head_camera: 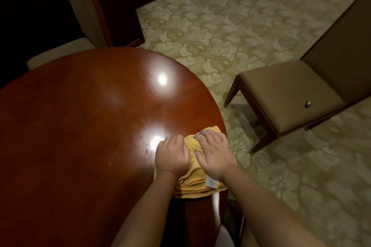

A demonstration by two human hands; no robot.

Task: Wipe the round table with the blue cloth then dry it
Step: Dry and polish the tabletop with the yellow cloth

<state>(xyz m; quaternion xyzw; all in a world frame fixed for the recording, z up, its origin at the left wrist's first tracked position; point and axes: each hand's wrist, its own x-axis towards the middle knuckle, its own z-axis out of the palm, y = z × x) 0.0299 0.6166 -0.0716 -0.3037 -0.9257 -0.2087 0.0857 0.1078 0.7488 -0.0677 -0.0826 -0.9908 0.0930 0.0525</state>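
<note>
Head view looks down on a round, glossy reddish-brown desk (pixel 80 126) with both hands pressed on a folded yellow cloth (pixel 192 182) close to its right edge. No blue cloth shows anywhere, so this yellow one is most likely the drying cloth and the step in hand the drying pass. Left hand (pixel 172 154) has its fingers curled, knuckles up, bunching the cloth's left part; right hand (pixel 213 153) lies flatter, fingers spread and pressing the fabric down, thumb toward the left hand. A white label (pixel 211 182) sits on the cloth by the right wrist. To dry well, the cloth should stay folded thick and flat under both palms and travel in long overlapping sweeps, so that no strip is missed. Small dark specks (pixel 145 149) lie on the surface just left of the left hand, beside a bright lamp reflection (pixel 155 142); they may want a firmer rub. The cloth's right side is nearly at the rim, so a stroke outward could slide it off; sweeping leftward and toward the far edge has the whole bare top open. Beyond the right edge a padded chair (pixel 291 94) stands well apart on patterned carpet (pixel 220 26), with a small dark object (pixel 307 104) on its seat. Another chair (pixel 80 6) stands at the far left edge.
</note>
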